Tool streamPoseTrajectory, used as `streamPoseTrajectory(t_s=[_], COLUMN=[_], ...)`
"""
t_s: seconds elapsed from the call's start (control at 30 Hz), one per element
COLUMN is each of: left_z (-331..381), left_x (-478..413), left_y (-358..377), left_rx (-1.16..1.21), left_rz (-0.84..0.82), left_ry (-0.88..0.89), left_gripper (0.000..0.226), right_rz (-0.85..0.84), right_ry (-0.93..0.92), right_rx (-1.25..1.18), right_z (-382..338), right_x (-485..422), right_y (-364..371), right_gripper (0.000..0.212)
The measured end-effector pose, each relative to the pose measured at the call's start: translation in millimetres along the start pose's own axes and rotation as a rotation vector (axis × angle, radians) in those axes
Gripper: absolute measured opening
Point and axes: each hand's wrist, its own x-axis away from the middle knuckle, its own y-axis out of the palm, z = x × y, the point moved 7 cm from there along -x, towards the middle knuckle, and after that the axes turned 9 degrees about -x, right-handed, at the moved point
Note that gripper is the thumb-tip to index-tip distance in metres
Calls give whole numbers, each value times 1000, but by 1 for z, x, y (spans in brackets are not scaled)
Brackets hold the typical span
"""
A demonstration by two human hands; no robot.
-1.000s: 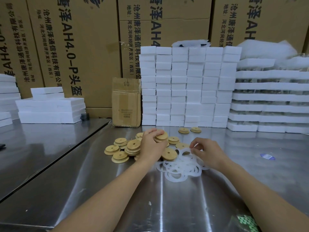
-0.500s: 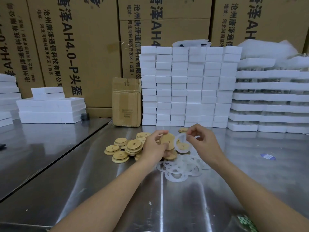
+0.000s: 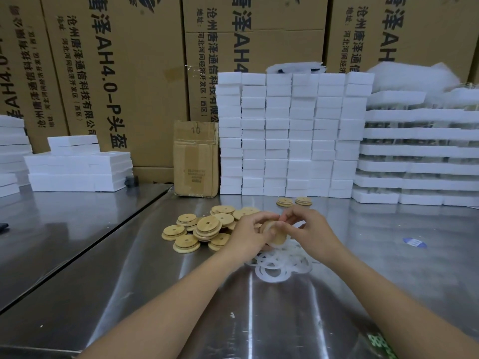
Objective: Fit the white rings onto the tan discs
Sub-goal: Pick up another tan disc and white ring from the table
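Grips one tan disc [image 3: 279, 237] by its 9 o'clock rim with the left hand [image 3: 246, 235], fingers curled round it, and holds it tilted off the steel table [image 3: 181, 294]. Pinches a white ring [image 3: 268, 224], partly over the disc and seated to an extent impossible to tell, against the disc's 3 o'clock side with the curled thumb and fingers of the right hand [image 3: 312, 233]. Works directly above the heap of white rings [image 3: 274, 266] at 6 o'clock, with the heap of tan discs [image 3: 204, 229] at 9 o'clock of the left hand and two more discs [image 3: 294, 202] at 12 o'clock.
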Motion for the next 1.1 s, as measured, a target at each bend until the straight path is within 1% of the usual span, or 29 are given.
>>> streamPoseTrajectory(t_s=[0.13, 0.23, 0.33, 0.5, 0.77, 1.1], left_z=[2, 1, 0, -7, -10, -7], left_x=[2, 2, 0, -4, -8, -7], left_y=[4, 6, 3, -6, -13, -15], left_rx=[-35, -24, -80, -128, -163, -115], left_rz=[-40, -61, -28, 59, 108, 21], left_ry=[63, 79, 89, 43, 16, -13], left_gripper=[34, 29, 23, 4, 9, 6], right_rz=[-3, 0, -13, -26, -82, -106], right_ry=[-12, 8, 20, 68, 149, 154], right_rx=[20, 2, 16, 23, 52, 71], right_z=[2, 4, 5, 10, 22, 23], right_x=[0, -1, -2, -3, -5, -7], right_y=[0, -1, -1, -4, -6, -10], right_gripper=[13, 12, 12, 11, 12, 14])
